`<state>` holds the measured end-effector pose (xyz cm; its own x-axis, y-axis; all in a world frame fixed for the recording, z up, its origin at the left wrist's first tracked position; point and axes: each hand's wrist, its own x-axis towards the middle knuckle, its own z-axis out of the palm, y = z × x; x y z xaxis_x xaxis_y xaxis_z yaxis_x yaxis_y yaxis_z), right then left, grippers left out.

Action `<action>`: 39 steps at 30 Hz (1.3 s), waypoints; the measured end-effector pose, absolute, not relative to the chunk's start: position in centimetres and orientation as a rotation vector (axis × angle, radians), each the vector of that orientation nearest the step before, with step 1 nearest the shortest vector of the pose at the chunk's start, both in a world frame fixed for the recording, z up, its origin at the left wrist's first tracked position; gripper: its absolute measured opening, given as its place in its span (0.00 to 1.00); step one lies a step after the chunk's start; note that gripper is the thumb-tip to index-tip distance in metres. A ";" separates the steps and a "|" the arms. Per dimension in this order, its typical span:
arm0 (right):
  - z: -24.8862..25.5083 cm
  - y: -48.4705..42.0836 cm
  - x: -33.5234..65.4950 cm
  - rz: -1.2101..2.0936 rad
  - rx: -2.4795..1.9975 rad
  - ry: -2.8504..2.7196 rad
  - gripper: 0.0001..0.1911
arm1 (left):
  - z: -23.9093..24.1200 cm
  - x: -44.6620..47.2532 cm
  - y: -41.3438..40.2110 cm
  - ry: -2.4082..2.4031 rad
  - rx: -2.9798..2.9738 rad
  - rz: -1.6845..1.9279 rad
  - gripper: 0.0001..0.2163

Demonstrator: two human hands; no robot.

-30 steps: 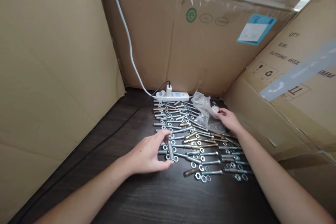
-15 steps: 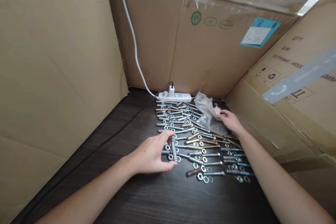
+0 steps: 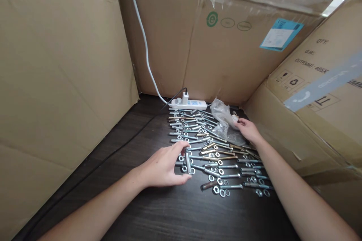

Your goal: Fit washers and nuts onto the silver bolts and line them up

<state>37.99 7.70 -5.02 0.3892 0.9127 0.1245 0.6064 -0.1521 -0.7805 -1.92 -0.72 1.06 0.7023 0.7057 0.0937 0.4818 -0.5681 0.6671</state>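
Observation:
Several metal bolts, nuts and washers [image 3: 210,150] lie in rows on a dark wooden table [image 3: 158,214]. My left hand [image 3: 164,165] rests at the left edge of the rows, thumb and fingers closed round an upright silver bolt [image 3: 188,161]. My right hand [image 3: 248,130] lies at the far right, its fingers on a crumpled clear plastic bag [image 3: 224,122] and pinching a small round metal part there.
Cardboard boxes wall the table on the left [image 3: 56,75], back [image 3: 215,37] and right [image 3: 319,94]. A white power strip [image 3: 192,102] with a plugged adapter lies at the back; its white cable [image 3: 143,34] runs up the boxes. A thin black cable crosses the table to the left.
Both hands stay nearly still. The view has shifted slightly, so everything sits a little further right and lower than a second ago.

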 end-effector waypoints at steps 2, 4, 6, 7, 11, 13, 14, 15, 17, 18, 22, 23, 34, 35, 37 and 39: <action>-5.4 8.1 38.4 0.471 -1.878 -1.319 0.14 | 1.0 -1.9 -0.7 0.903 2.293 0.461 0.31; -5.6 8.7 38.9 0.430 -1.911 -1.316 0.14 | 1.1 -2.0 -0.7 0.902 2.294 0.459 0.31; -5.7 9.5 39.4 0.371 -1.956 -1.301 0.14 | 1.1 -2.0 -0.8 0.904 2.288 0.462 0.31; -5.7 9.9 39.7 0.338 -1.978 -1.290 0.14 | 1.2 -2.0 -0.8 0.908 2.286 0.463 0.31; -5.1 11.3 39.9 0.212 -2.017 -1.250 0.16 | 1.2 -2.0 -0.8 0.915 2.285 0.454 0.32; -4.5 11.4 39.5 0.151 -1.993 -1.247 0.19 | 1.2 -2.0 -0.8 0.903 2.289 0.446 0.32; -4.1 11.3 39.1 0.117 -1.972 -1.252 0.21 | 1.2 -2.0 -0.8 0.898 2.293 0.447 0.32; -3.6 10.9 38.7 0.082 -1.948 -1.262 0.22 | 1.2 -2.1 -0.8 0.893 2.295 0.450 0.32; -2.9 9.9 37.7 0.014 -1.901 -1.300 0.24 | 1.2 -2.1 -0.8 0.884 2.298 0.461 0.32; -2.5 9.4 37.2 -0.007 -1.880 -1.334 0.23 | 1.2 -2.1 -0.8 0.879 2.298 0.464 0.32; -2.2 7.7 34.9 0.115 -1.846 -1.589 0.13 | 1.2 -2.0 -0.9 0.893 2.303 0.445 0.32; -2.3 7.7 34.5 0.157 -1.852 -1.635 0.12 | 1.2 -2.0 -0.9 0.899 2.305 0.441 0.32; -2.4 10.5 35.7 0.187 -2.002 -1.392 0.20 | 1.2 -2.1 -1.0 0.871 2.312 0.477 0.32; -2.4 10.4 35.8 0.175 -2.013 -1.351 0.22 | 1.2 -2.1 -1.0 0.867 2.316 0.479 0.32; -2.4 9.8 35.8 0.150 -2.025 -1.282 0.26 | 1.2 -2.1 -1.0 0.863 2.327 0.487 0.32; -2.5 9.1 35.5 0.136 -2.011 -1.253 0.30 | 1.2 -2.1 -0.9 0.857 2.342 0.497 0.31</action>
